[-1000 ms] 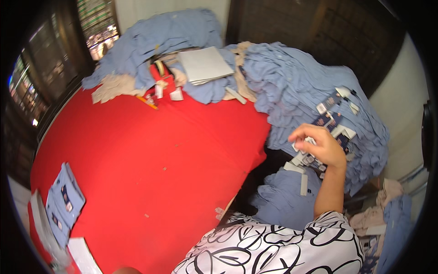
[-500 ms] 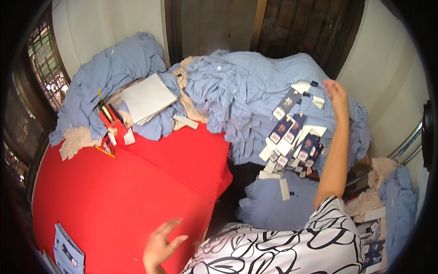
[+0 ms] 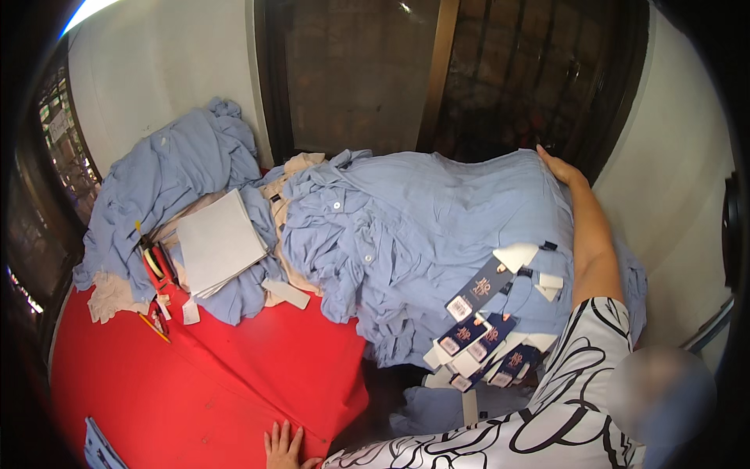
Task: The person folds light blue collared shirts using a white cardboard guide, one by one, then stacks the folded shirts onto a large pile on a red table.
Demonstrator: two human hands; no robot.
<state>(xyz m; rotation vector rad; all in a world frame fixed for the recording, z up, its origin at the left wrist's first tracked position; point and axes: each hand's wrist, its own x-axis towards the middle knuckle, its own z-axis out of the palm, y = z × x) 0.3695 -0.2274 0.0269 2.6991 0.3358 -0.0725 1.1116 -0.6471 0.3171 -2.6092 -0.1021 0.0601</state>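
Observation:
My right hand (image 3: 558, 166) is stretched far forward, its fingers closed at the far right corner of a light blue garment (image 3: 469, 203). This garment lies on top of a heap of similar ones, its upper part fairly smooth and its left side crumpled with white buttons. Dark blue hang tags (image 3: 479, 291) and white paper tags (image 3: 517, 255) hang over its near right side. Down at the near edge, my left hand (image 3: 285, 447) rests with spread fingers on the red cloth (image 3: 226, 391) of the table, holding nothing.
Left of the heap lies a stack of white sheets (image 3: 223, 242) on clothes. Beside it are a red holder with tools (image 3: 158, 262) and a yellow pencil (image 3: 155, 327). A folded blue garment (image 3: 101, 444) sits at the near left. Dark doors (image 3: 359, 78) stand behind.
My right hand has moved from above the heap's right side to the garment's far corner. My left hand has come down onto the red cloth. The view has tilted up.

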